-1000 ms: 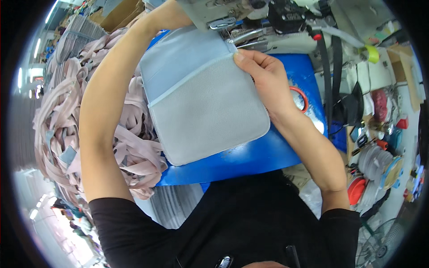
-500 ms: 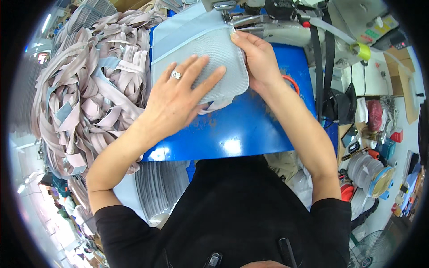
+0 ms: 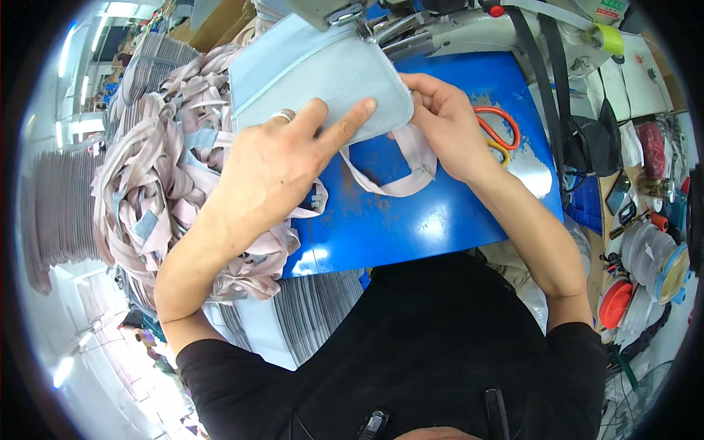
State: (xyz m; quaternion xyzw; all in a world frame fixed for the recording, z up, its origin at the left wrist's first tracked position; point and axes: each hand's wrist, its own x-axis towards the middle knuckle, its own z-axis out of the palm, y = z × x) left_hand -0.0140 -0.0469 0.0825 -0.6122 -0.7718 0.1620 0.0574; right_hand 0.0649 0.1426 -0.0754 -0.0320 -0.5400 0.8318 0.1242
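Over the blue table (image 3: 400, 238), our right hand (image 3: 449, 125) seems to pinch the pouch (image 3: 315, 81) by its edge, our left hand (image 3: 279, 163) spread on top. Below that grip lies a strip (image 3: 422, 159); right, scissors (image 3: 516, 132); left, the ribbon heap (image 3: 158, 176).

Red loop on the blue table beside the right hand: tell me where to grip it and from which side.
Best pinch the red loop at its right-hand curve, coming from the right. That curve stands clear over the blue table, and its open middle should let fingers through; its left end runs behind the right hand.
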